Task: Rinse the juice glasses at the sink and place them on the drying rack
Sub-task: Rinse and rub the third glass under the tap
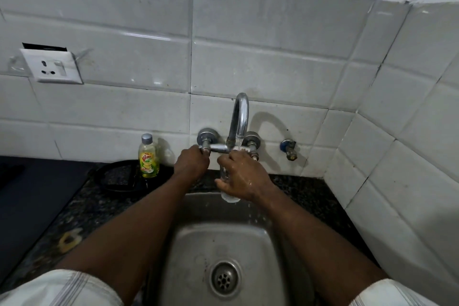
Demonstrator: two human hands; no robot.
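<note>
The clear juice glass [229,196] is upright over the far rim of the square stainless-steel sink [248,243], directly below the curved chrome faucet spout [239,117]. A thin stream of water [239,143] falls from the spout toward the glass mouth. The mouth is hidden behind the fingers, so the fill level cannot be told. Drops fall from the glass base into the basin. The round perforated drain strainer [224,278] sits at the centre of the basin floor.

The small clear plastic dish-soap bottle with a grey cap [148,156] stands at 10 o'clock from the sink, against the wall tiles. It holds yellow-green liquid almost to the neck.

The dark speckled stone table [82,208] borders the sink at 9 and 3 o'clock. The tiled wall corner closes the right side. A black ring-shaped object [116,176] lies just beside the bottle. A dark flat mat [32,194] covers the table's far left, and a small yellowish ring [70,240] lies near 8 o'clock. A white wall socket [53,67] is at 10 o'clock, high on the tiles. A blue-capped brass valve [289,149] is at 1 o'clock.

The right hand [244,176] is wrapped round the glass, fingers curled on its side. The left hand [192,163] is at 9 o'clock from the glass, near but apart, with its fingers curled round the left chrome tap handle [205,150].
</note>
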